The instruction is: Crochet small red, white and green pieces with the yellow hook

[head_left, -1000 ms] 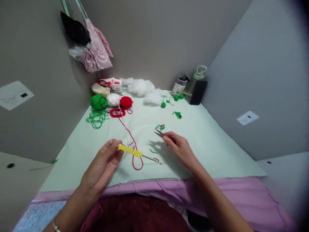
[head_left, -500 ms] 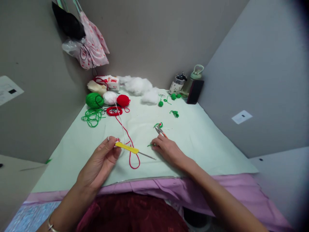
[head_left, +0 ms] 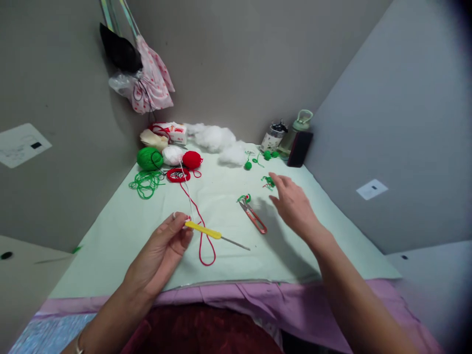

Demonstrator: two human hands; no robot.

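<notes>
My left hand (head_left: 162,250) pinches a crochet hook (head_left: 204,229) by the end of its yellow handle, the metal tip pointing right. A small red-and-white crocheted piece, mostly covered by the fingers, is in the same grip. From it a white strand and a red strand (head_left: 208,246) run back over the cloth. Above the table at the right, my right hand (head_left: 291,204) has its fingers apart with nothing in them, close to a small heap of green yarn scraps (head_left: 269,182). Thread snips (head_left: 254,216) with orange handles lie between the hands, their tips at a small green-and-red crocheted piece (head_left: 245,198).
Balls of green yarn (head_left: 149,158), white yarn (head_left: 173,155) and red yarn (head_left: 192,160) sit at the back left. White stuffing (head_left: 216,139) lies along the back wall. A phone (head_left: 300,149) leans by a bottle (head_left: 303,120) at the back right. Walls enclose three sides.
My right hand has left the green scrap and snips near the front and moved up and right to the green heap, where that scrap now seems to lie. My left hand keeps its hold.
</notes>
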